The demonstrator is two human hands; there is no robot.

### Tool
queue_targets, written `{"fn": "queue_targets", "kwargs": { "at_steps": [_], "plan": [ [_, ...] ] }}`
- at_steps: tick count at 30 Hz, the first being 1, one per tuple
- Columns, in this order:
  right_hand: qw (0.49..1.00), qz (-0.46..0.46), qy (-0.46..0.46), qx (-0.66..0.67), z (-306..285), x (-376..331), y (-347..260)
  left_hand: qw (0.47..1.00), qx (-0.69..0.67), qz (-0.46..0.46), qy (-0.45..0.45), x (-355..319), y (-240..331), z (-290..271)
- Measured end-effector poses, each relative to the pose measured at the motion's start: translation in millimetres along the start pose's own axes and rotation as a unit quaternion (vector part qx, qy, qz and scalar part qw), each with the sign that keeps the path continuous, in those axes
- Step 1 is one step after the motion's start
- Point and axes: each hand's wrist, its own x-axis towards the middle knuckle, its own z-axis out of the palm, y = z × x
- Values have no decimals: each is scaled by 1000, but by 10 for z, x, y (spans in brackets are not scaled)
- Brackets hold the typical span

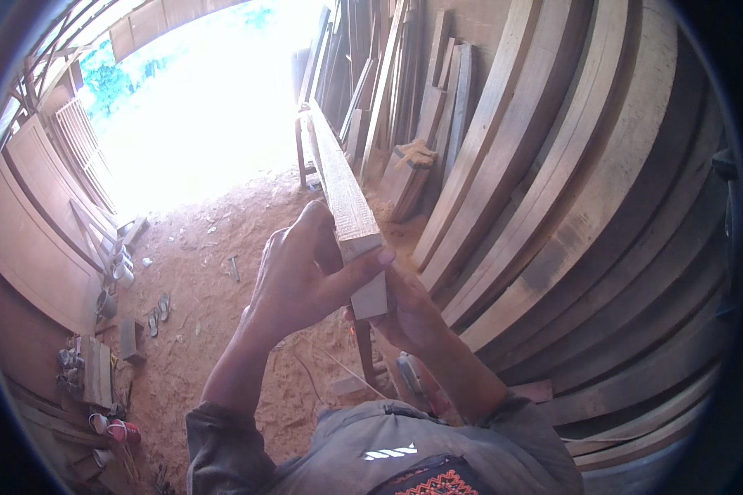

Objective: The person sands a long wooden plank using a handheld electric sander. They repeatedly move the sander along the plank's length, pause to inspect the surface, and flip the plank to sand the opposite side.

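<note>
A long, squared wooden beam (344, 188) runs away from me toward the bright opening, its near end raised in front of my chest. Its pale cut end faces me. My left hand (293, 266) grips the left side near this end, with the thumb laid across the end face. On the other side, my right hand (411, 309) is closed around the beam's right and lower edge; some of its fingers are hidden behind the wood. The far end appears to rest on a wooden stand (300, 153), though glare washes out that area.
Long planks (545, 223) lean in rows along the right. Sawdust tops a wooden post (413, 157) beyond my right hand. A hammer (234, 268) and sandals (158, 313) lie on the dirt floor (206, 289). Wooden panels (37, 239) stand at the left.
</note>
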Motion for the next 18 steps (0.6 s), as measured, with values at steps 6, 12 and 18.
{"fn": "queue_targets", "kwargs": {
  "at_steps": [6,12,18],
  "plan": [
    [977,59,147,-146,-18,-138,-256,970,-207,-126,-32,-198,-178,147],
    [948,-149,142,-244,87,-225,-649,863,-479,-160,-17,-431,-299,405],
    [930,-223,83,-281,324,-191,-670,888,-454,-62,28,-339,-204,279]
  ]
}}
